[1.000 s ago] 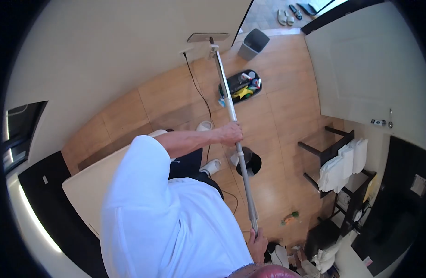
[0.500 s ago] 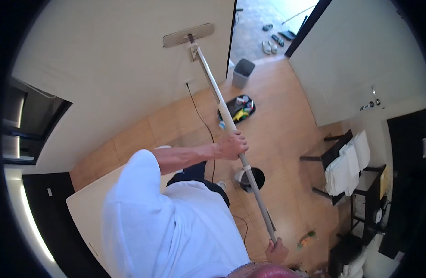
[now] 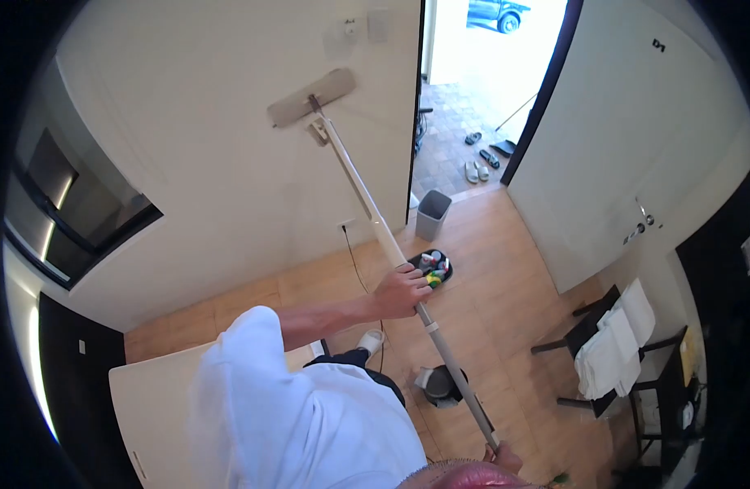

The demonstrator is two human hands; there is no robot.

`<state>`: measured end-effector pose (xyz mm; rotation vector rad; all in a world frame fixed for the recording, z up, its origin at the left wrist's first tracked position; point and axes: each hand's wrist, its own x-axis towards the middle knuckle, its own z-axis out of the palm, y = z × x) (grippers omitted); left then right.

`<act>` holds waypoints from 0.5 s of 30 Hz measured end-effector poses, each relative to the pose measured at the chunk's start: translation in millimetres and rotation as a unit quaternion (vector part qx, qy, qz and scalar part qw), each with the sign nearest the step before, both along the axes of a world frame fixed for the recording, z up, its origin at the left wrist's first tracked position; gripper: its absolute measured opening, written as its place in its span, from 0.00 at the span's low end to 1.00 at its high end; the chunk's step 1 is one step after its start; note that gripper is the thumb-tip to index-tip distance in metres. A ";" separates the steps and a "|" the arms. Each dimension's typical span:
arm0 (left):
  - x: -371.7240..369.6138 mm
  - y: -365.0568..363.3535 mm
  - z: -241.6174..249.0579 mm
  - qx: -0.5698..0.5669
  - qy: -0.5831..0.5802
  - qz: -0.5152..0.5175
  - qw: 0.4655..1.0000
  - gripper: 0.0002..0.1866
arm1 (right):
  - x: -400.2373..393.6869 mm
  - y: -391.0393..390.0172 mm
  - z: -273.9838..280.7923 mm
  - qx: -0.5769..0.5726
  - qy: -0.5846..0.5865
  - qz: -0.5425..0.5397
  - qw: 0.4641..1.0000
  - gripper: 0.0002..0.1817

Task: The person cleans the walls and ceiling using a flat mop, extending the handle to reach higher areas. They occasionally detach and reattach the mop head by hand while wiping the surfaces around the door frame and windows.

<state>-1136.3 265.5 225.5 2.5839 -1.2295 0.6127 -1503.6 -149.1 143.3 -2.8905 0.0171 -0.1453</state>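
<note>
A flat mop with a long pale handle [image 3: 354, 175] slants across the view. Its rectangular pad [image 3: 330, 85] lies against the white wall [image 3: 212, 163], tilted up to the right. My left hand [image 3: 401, 291] is closed around the middle of the handle, arm stretched out. Low in the view, my right hand [image 3: 505, 458] grips the handle's lower end, its fingers partly hidden near my chin. Below the pad, a small bracket [image 3: 318, 130] sits on the pole.
A grey bin [image 3: 433, 216] and a black tray of bottles [image 3: 430, 265] stand by the open doorway. A dark round container [image 3: 442, 385] is near the handle. White cloths [image 3: 615, 350] lie on a chair at right. A cord [image 3: 357, 265] hangs from the wall outlet. A window [image 3: 81, 196] is at left.
My view has tilted upward, showing more wall and the vehicle outside. The mop pad has turned to a steeper slant on the wall. Both hands keep hold of the handle.
</note>
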 end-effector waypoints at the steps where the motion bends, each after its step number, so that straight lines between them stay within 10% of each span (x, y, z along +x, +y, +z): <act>1: -0.5 6.6 7.4 0.007 -0.024 0.014 1.000 0.10 | 7.6 7.3 -8.6 -0.008 -0.027 0.011 1.000 0.15; 8: 42.8 70.6 94.4 0.110 -0.094 0.015 0.989 0.11 | 86.3 109.5 -52.0 0.211 -0.059 0.026 0.975 0.16; 15: 35.7 78.6 64.6 0.151 -0.073 -0.020 0.986 0.10 | 59.2 144.3 -80.6 0.247 -0.002 0.010 0.969 0.16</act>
